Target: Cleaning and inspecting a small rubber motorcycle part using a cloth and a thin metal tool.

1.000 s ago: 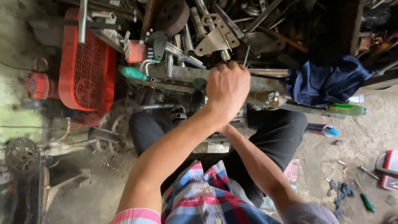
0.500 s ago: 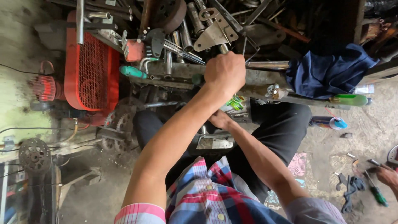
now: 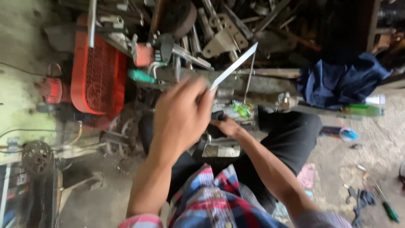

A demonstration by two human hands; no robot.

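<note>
A: What's in the left hand [image 3: 183, 112]?

B: A thin, flat metal strip [image 3: 234, 66], pale and shiny. The fingers are closed around its near end, pinching it at about the fingertips.

A: Which way does it point?

B: Its long axis runs on a diagonal, from the fingers up and away to the right. The free tip ends far and right of the hand, over the heap of scrap metal parts [image 3: 228, 29] at the far side.

A: And the right hand [image 3: 228, 124]?

B: Lower and nearer, just right of the left hand. It is curled around something dark, a knob or handle, but the left hand blocks part of it, so I cannot tell exactly what it grips. It sits just near a long rusty bar [image 3: 261, 84] that runs left to right across the scene.

A: Anything else around?

B: A red ribbed casing [image 3: 95, 76] on the left, with a green-handled tool [image 3: 141, 77] beside it. A dark blue cloth [image 3: 337, 82] lies far right, a green bottle [image 3: 360, 110] lying just near it. A green screwdriver [image 3: 388, 209] rests on the floor at the near right corner.
</note>
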